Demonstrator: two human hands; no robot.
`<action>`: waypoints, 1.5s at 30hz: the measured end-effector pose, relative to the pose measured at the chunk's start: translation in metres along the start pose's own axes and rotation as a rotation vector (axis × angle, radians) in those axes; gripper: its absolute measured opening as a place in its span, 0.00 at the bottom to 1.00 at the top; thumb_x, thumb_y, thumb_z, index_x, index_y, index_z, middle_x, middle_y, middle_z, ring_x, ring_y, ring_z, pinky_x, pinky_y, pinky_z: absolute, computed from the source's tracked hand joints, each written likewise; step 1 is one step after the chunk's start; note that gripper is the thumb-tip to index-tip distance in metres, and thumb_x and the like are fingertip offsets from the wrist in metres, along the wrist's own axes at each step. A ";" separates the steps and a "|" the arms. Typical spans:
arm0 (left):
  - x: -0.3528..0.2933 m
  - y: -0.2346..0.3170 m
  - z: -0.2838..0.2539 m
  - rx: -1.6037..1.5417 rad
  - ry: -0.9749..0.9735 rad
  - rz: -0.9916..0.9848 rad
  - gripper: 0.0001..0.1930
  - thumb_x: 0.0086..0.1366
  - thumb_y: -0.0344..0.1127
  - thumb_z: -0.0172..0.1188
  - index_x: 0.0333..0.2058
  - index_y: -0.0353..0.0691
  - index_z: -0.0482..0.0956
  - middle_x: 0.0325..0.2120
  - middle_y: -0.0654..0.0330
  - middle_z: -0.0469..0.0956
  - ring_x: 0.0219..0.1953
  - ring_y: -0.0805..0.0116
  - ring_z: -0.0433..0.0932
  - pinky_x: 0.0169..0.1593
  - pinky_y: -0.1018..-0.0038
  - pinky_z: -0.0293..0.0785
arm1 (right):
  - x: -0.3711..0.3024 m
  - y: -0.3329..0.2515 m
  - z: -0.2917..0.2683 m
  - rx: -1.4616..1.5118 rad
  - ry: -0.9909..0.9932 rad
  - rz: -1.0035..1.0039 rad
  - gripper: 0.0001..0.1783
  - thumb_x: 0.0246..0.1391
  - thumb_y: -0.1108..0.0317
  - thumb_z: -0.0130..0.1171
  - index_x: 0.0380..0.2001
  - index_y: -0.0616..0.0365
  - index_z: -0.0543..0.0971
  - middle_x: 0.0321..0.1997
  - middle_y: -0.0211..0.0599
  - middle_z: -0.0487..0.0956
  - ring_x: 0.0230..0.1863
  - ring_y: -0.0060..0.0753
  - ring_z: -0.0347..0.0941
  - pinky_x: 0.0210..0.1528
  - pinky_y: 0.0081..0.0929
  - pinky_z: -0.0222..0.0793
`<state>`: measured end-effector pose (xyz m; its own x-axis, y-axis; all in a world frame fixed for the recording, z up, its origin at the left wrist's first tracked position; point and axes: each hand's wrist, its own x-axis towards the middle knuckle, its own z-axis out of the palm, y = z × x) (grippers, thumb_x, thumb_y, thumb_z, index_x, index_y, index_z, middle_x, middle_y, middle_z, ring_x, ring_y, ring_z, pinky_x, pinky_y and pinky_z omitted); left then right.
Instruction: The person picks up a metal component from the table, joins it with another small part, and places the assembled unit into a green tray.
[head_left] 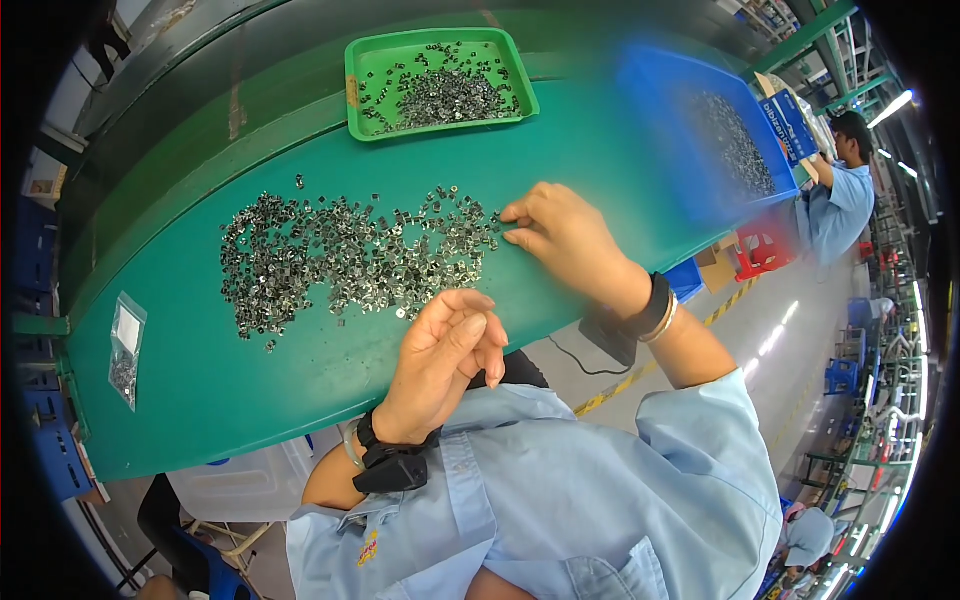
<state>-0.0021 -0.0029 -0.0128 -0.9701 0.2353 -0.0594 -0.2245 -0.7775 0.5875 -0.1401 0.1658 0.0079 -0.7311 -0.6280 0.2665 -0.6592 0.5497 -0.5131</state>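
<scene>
Small shiny metal pieces point(360, 255), dark and silver, lie spread in a wide pile on the green tabletop point(330, 375). At the pile's right edge is my right hand point(575, 240), its thumb and index fingertip a little apart beside a few loose pieces. My left hand point(440, 355) hovers at the near edge of the pile, palm turned partly up. Its fingers are curled in with the thumb bent over them; whether anything lies inside is hidden. Both wrists carry black bands.
A green tray point(532, 100) of similar pieces stands at the back. Back right is a blue bin point(660, 130) with more pieces. A small clear bag point(126, 350) lies at the left. Another person point(838, 200) works beyond the bin. A clear plastic box point(240, 480) sits below the near edge.
</scene>
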 end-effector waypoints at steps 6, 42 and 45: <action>-0.001 -0.002 0.001 -0.006 0.016 0.024 0.09 0.68 0.33 0.46 0.44 0.37 0.66 0.29 0.56 0.72 0.22 0.72 0.71 0.25 0.75 0.70 | 0.005 0.001 0.002 -0.003 -0.017 -0.072 0.06 0.44 0.71 0.61 0.29 0.55 0.76 0.29 0.34 0.73 0.34 0.38 0.70 0.37 0.31 0.66; -0.010 0.001 0.014 0.147 0.123 -0.008 0.09 0.67 0.36 0.49 0.39 0.36 0.68 0.24 0.57 0.75 0.20 0.72 0.72 0.24 0.77 0.69 | -0.053 -0.065 0.005 0.303 0.197 -0.253 0.13 0.39 0.78 0.65 0.31 0.57 0.77 0.29 0.34 0.75 0.30 0.36 0.72 0.30 0.28 0.67; -0.011 0.001 0.013 0.128 0.108 -0.009 0.09 0.67 0.37 0.50 0.38 0.37 0.68 0.23 0.58 0.74 0.20 0.72 0.72 0.24 0.77 0.68 | -0.056 -0.068 0.006 0.375 0.204 -0.213 0.12 0.41 0.79 0.64 0.32 0.57 0.77 0.30 0.34 0.76 0.31 0.34 0.72 0.31 0.27 0.67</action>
<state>0.0097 0.0014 -0.0015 -0.9739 0.1722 -0.1477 -0.2264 -0.6934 0.6841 -0.0533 0.1606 0.0227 -0.6308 -0.5634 0.5336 -0.7170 0.1600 -0.6785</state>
